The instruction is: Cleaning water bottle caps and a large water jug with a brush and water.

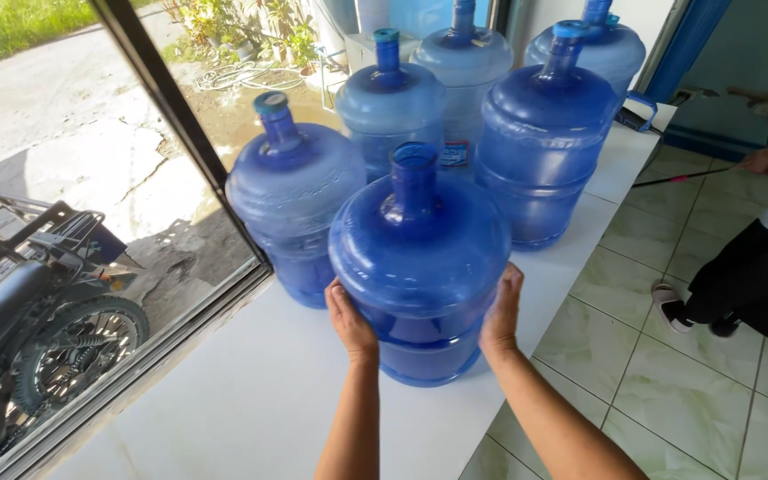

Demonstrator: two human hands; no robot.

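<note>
White counter (251, 391) by window, tiled floor right. Your left hand (349, 322) and right hand (501, 311) clamp uncapped blue jug (420, 258) on opposite sides, low on body. Jug upright, neck up, directly ahead of you, nearest of jug cluster; capped jugs (544, 142) behind it.

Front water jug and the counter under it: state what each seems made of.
Front water jug: likely blue see-through plastic, glossy; light passes through and highlights show. Counter: smooth white surface, perhaps laminate or painted board; the pictures cannot settle which.
</note>
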